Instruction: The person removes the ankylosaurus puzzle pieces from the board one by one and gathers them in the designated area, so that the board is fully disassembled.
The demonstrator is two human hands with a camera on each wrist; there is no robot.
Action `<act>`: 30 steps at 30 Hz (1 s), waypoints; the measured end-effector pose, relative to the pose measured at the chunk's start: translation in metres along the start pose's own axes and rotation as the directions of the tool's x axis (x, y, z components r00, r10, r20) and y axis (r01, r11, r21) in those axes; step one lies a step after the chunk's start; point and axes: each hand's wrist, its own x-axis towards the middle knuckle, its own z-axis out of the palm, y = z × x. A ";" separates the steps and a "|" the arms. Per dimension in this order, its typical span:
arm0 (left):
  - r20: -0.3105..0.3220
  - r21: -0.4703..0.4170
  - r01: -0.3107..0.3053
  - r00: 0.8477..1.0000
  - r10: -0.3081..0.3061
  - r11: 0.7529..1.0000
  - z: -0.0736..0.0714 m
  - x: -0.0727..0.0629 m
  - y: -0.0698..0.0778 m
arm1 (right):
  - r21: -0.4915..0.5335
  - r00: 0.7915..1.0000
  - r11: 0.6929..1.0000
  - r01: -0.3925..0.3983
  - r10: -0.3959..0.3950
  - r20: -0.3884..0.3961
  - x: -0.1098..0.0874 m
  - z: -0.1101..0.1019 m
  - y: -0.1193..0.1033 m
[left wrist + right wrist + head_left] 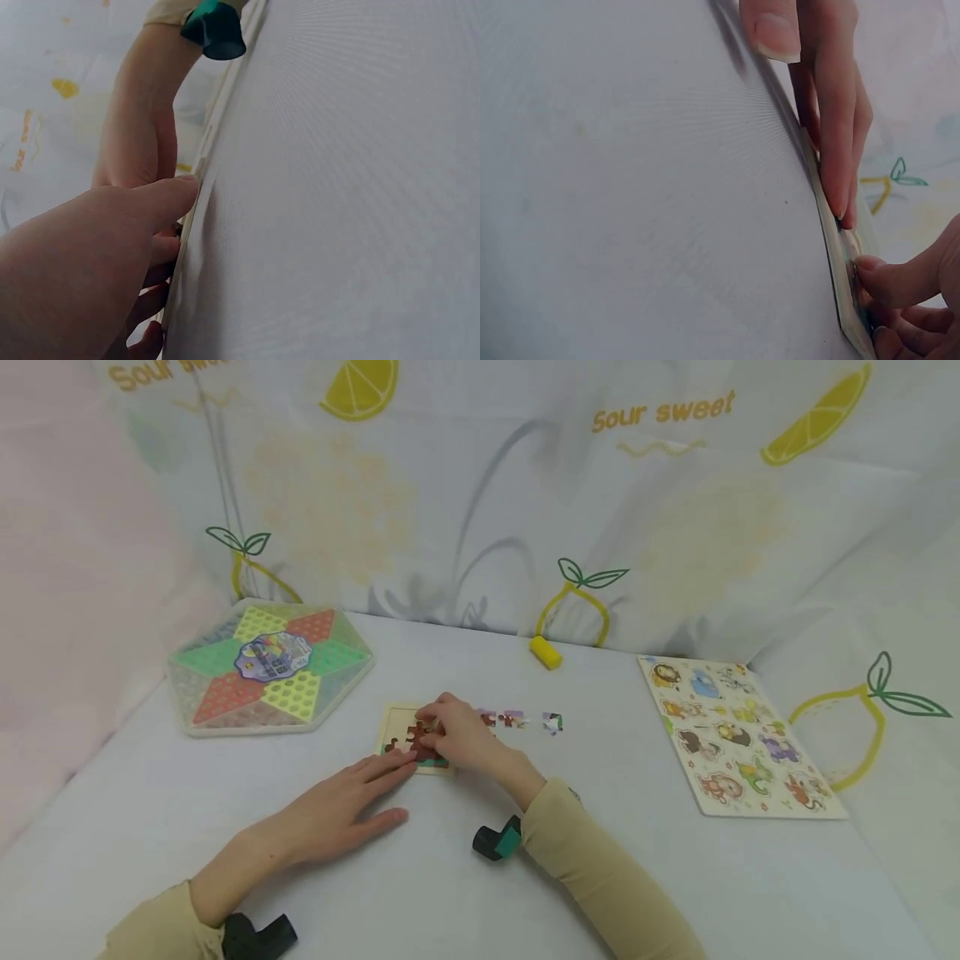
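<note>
A small wooden jigsaw board (393, 718) lies on the white table with brown and green puzzle pieces (416, 739) in its frame. My left hand (341, 806) rests with fairly straight fingers on the board's near left part. Thumb apart, it shows at the top of the right wrist view, fingertips at the board's edge. Over the board's right side, my right hand (461, 731) bends down, thumb and fingers pinching a puzzle piece mostly hidden beneath them. In the right wrist view the thumb (896, 281) is right at the board's surface.
Loose puzzle pieces (514, 719) lie right of the board, with one piece (552, 722) farther out. A hexagonal checkers box (270, 668) is at back left, a yellow cylinder (546, 653) at the back, an animal puzzle board (738, 739) at right. A printed curtain (480, 485) hangs behind.
</note>
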 end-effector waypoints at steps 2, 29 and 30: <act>-0.002 -0.004 -0.008 1.000 0.008 1.000 -0.001 0.000 0.000 | -0.007 1.000 1.000 -0.008 0.008 0.000 0.000 0.001 0.000; 0.045 -0.021 0.029 0.999 -0.028 0.999 -0.004 0.000 0.002 | -0.061 0.999 0.998 -0.031 0.033 0.026 -0.001 0.006 0.002; 0.045 -0.021 0.031 0.999 -0.030 0.999 -0.004 0.000 0.002 | -0.065 0.999 0.997 -0.028 0.030 0.025 -0.001 0.007 0.002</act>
